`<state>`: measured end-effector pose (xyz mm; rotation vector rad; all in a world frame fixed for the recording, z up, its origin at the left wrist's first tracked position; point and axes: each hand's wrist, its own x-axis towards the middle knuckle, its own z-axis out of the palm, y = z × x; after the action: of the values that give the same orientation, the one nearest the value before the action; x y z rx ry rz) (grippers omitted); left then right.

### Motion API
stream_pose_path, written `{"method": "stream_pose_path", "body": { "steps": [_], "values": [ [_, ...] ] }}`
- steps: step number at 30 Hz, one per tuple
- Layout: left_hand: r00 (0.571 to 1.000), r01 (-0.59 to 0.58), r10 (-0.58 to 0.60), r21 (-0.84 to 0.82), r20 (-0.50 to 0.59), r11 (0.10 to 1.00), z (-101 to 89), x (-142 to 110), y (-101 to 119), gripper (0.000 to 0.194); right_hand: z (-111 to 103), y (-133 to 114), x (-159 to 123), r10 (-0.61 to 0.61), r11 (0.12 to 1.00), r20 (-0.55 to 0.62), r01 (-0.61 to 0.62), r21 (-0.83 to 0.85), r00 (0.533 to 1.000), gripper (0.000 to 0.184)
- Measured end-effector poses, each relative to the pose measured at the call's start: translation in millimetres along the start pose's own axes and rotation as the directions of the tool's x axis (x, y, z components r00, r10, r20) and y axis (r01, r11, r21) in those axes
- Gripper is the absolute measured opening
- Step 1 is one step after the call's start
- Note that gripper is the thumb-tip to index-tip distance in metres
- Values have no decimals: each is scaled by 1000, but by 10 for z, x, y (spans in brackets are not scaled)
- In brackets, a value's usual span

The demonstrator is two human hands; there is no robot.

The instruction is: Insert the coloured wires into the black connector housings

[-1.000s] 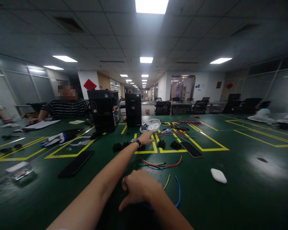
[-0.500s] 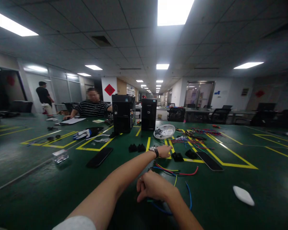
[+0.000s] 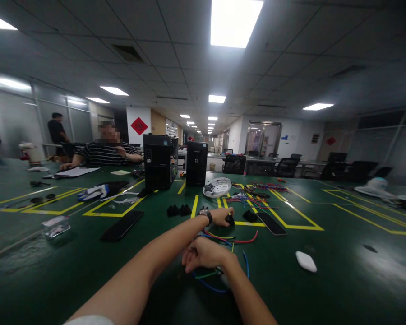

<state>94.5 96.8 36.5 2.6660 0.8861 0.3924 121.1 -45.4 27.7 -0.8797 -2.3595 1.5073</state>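
Observation:
My left hand (image 3: 220, 216), with a watch at the wrist, reaches across to a small black part (image 3: 229, 220). Its fingers are curled over that part, which lies on the green tabletop. Nearer to me, my right hand (image 3: 203, 253) is bent down with its fingers curled together. What those fingers hold, if anything, is hidden. Red, yellow, blue and green wires (image 3: 245, 239) lie around and beyond my right hand. Just right of my left hand is another small black part (image 3: 250, 216), and more black parts (image 3: 179, 210) sit to its left.
Two black computer towers (image 3: 157, 162) stand at the back, beside a white basket (image 3: 217, 187). Dark flat slabs (image 3: 122, 225) lie either side. A white rounded case (image 3: 306, 261) is at right, a clear box (image 3: 56, 226) at left. A person in stripes (image 3: 108, 153) sits across the table.
My left hand has come onto the small black part, its fingers now curled over it. The view has swung to the right. The seated person's arm is now raised.

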Motion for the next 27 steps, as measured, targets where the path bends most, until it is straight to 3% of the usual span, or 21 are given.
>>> {"method": "stream_pose_path", "body": {
  "steps": [3, 5, 7, 10, 13, 15, 18, 20, 22, 24, 27],
  "values": [
    [991, -33, 16, -126, -130, 992, -163, -310, 12, 71, -55, 16, -21, 10, 998, -72, -5, 64, 997, 25],
    [960, -67, -34, -344, -279, 937, -263, -617, 14, 71, -83, -5, -42, 12, 994, -125, 2, 110, 992, 21],
    [915, -94, -174, -610, -365, 787, -326, -976, 5, 63, -100, -56, -69, 3, 986, -174, 27, 166, 985, 21],
    [836, -153, -406, -867, -369, 473, -335, -1522, -25, 54, -101, -169, -104, -41, 961, -231, 102, 256, 972, 26],
    [744, -259, -571, -938, -346, 230, -275, -1945, -53, 58, -91, -267, -104, -67, 946, -296, 155, 285, 953, 30],
    [715, -284, -626, -947, -312, 147, -232, -2111, -54, 61, -98, -300, -86, -86, 943, -392, 201, 264, 916, 32],
    [708, -269, -649, -956, -278, 116, -202, -2198, -24, 69, -147, -313, -61, -115, 929, -602, 300, 216, 790, 35],
    [698, -253, -657, -956, -285, 147, -207, -2194, 3, 71, -189, -309, -56, -115, 916, -717, 353, 191, 688, 37],
    [699, -237, -643, -950, -314, 205, -222, -2183, 28, 66, -213, -299, -54, -110, 903, -777, 388, 182, 620, 38],
    [725, -227, -598, -938, -343, 262, -232, -2184, 50, 59, -203, -286, -44, -89, 909, -782, 371, 189, 617, 36],
    [774, -229, -531, -934, -346, 274, -222, -2206, 81, 56, -128, -271, -7, -37, 947, -715, 253, 199, 699, 36]
  ]
}}
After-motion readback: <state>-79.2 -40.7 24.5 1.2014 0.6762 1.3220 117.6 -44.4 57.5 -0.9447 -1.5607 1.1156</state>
